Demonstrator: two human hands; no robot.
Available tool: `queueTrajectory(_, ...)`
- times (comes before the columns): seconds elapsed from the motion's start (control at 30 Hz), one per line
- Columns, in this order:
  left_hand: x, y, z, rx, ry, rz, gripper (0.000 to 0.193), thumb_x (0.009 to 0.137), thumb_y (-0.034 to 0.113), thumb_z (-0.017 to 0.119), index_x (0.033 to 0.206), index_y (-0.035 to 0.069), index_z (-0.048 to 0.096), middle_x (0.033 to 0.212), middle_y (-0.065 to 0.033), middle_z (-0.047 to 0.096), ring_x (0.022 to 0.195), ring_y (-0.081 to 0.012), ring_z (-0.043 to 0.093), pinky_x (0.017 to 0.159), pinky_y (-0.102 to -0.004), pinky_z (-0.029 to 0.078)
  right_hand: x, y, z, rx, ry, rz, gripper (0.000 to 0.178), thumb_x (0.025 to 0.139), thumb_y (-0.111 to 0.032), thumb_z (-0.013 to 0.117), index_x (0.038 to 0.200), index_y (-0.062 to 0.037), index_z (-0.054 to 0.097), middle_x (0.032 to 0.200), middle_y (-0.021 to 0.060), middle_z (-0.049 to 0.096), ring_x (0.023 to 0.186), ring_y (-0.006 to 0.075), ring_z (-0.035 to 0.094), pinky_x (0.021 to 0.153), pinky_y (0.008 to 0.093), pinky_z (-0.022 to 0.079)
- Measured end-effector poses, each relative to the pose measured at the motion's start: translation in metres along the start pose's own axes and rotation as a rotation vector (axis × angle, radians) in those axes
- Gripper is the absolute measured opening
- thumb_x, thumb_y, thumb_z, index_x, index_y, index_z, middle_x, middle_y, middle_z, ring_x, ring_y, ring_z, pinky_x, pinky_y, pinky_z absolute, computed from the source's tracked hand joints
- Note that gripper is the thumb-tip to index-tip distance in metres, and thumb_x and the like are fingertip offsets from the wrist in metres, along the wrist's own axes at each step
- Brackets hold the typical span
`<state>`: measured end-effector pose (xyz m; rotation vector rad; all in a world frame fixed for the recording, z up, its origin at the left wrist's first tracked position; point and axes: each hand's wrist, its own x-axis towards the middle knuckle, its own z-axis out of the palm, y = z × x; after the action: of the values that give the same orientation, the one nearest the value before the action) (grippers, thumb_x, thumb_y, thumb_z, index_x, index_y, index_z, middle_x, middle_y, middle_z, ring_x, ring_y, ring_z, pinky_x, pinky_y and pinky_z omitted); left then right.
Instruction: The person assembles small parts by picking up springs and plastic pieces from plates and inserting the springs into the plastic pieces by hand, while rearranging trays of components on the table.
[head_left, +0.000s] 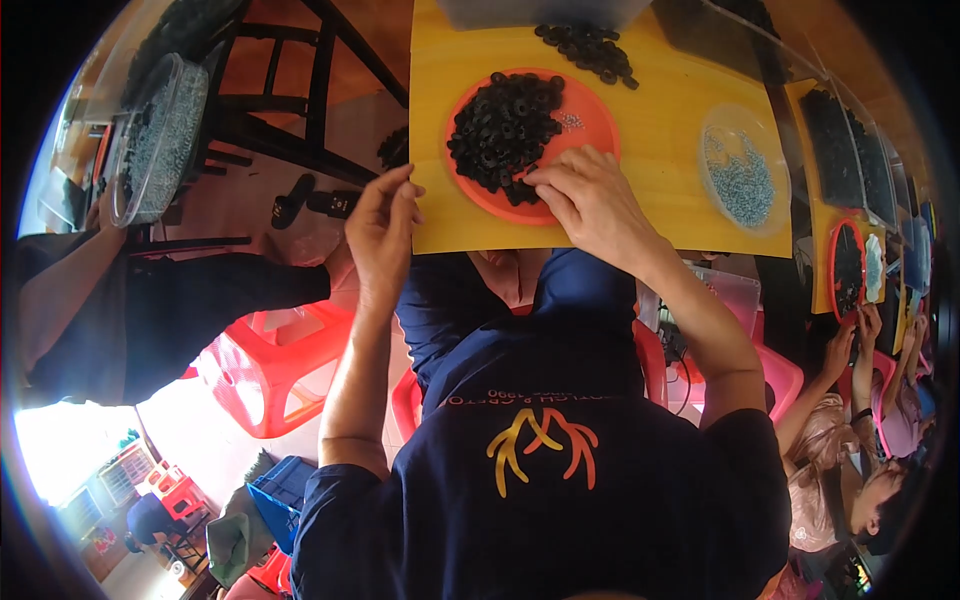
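Note:
A round red-orange tray lies on the yellow tabletop, with a large heap of small black rings on its left side. A few tiny silvery pieces lie on the tray, right of the heap. My right hand reaches over the tray's near edge, its thumb and fingertips pinched at the heap's lower right side on a black ring, which is mostly hidden. Just off the table's left edge, my left hand is raised with loosely bent fingers. Its thumb and index tip are apart, and nothing shows between them.
A clear round dish of small silvery parts is at the table's right. More black rings lie beyond the tray, near a translucent bin. Other people sit both sides; a red stool and black metal frame are at left.

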<state>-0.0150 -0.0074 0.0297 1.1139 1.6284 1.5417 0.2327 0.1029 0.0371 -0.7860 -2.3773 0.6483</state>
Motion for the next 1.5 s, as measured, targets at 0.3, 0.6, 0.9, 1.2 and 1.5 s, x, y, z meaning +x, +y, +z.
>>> queueTrajectory(0.3, -0.028, -0.016, 0.029, 0.08, -0.062, -0.05, 0.024, 0.101, 0.011, 0.059, 0.122, -0.001, 0.064, 0.095, -0.0036, 0.066, 0.073, -0.0053, 0.056, 0.067, -0.0192, 0.047, 0.025, -0.013, 0.026, -0.313, 0.053, 0.07, 0.021, 0.082, -0.029, 0.076, 0.086, -0.009, 0.075, 0.083, 0.006, 0.063, 0.089, 0.0247, 0.056, 0.08, 0.04, 0.039)
queueTrajectory(0.6, -0.024, -0.021, 0.037, 0.131, -0.074, 0.032, 0.022, 0.096, 0.003, 0.061, 0.116, 0.0, 0.067, 0.089, -0.0074, 0.066, 0.075, -0.0113, 0.062, 0.068, -0.0246, 0.05, 0.028, -0.017, 0.027, -0.311, 0.008, 0.092, 0.021, 0.079, -0.027, 0.078, 0.094, -0.0112, 0.075, 0.089, 0.0066, 0.061, 0.09, 0.0247, 0.056, 0.08, 0.0396, 0.039)
queueTrajectory(0.9, -0.023, -0.019, 0.037, 0.157, -0.087, 0.052, 0.022, 0.095, 0.003, 0.061, 0.115, 0.001, 0.067, 0.089, -0.0072, 0.065, 0.077, -0.0136, 0.063, 0.071, -0.026, 0.05, 0.018, -0.02, 0.023, -0.256, -0.07, 0.053, 0.024, 0.086, -0.027, 0.073, 0.103, -0.01, 0.075, 0.094, 0.0049, 0.062, 0.095, 0.0245, 0.055, 0.082, 0.0376, 0.039)
queueTrajectory(1.2, -0.024, -0.02, 0.035, 0.212, -0.108, 0.105, 0.023, 0.094, 0.003, 0.063, 0.116, 0.002, 0.067, 0.088, -0.0079, 0.064, 0.075, -0.0155, 0.063, 0.069, -0.0267, 0.05, 0.013, -0.024, 0.015, -0.18, -0.088, -0.052, 0.037, 0.081, -0.038, 0.076, 0.101, -0.0072, 0.075, 0.101, 0.003, 0.061, 0.097, 0.0235, 0.051, 0.085, 0.0376, 0.039)
queueTrajectory(1.5, -0.032, -0.013, 0.042, 0.24, -0.193, 0.185, 0.026, 0.088, 0.003, 0.07, 0.114, 0.002, 0.067, 0.091, -0.0083, 0.063, 0.071, -0.0152, 0.063, 0.06, -0.0268, 0.05, 0.008, -0.014, 0.025, -0.104, 0.014, -0.12, 0.025, 0.079, -0.023, 0.079, 0.1, -0.0099, 0.074, 0.1, 0.0006, 0.063, 0.097, 0.0235, 0.054, 0.084, 0.0376, 0.043)
